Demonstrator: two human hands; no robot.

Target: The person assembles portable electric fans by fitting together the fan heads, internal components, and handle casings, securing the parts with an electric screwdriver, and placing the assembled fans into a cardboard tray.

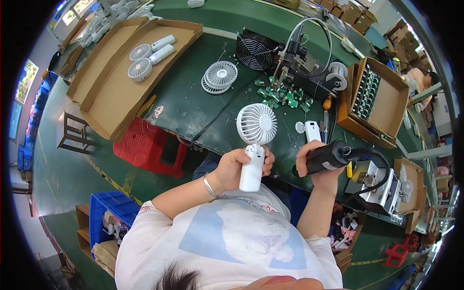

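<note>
A white handheld fan (257, 123) is upright in front of my chest, its round grille pointing away toward the bench. Around its handle my left hand (228, 170) is closed. My right hand (323, 178) grips a black electric screwdriver (328, 157) with a dark cable looping off to the right. The tool lies sideways, and its tip is hard to make out. Just beyond my right hand, a white handle casing (312, 131) rests on the green bench (208, 140) beside a small white round piece (299, 127).
A cardboard tray (108, 104) at the left carries two white fans. White grilles (221, 75) lie mid-bench. Green circuit boards (290, 99) are heaped below a wire-feeding machine (302, 63). A parts box (396, 94) stands at right. A red stool (145, 147) sits by the bench's left edge.
</note>
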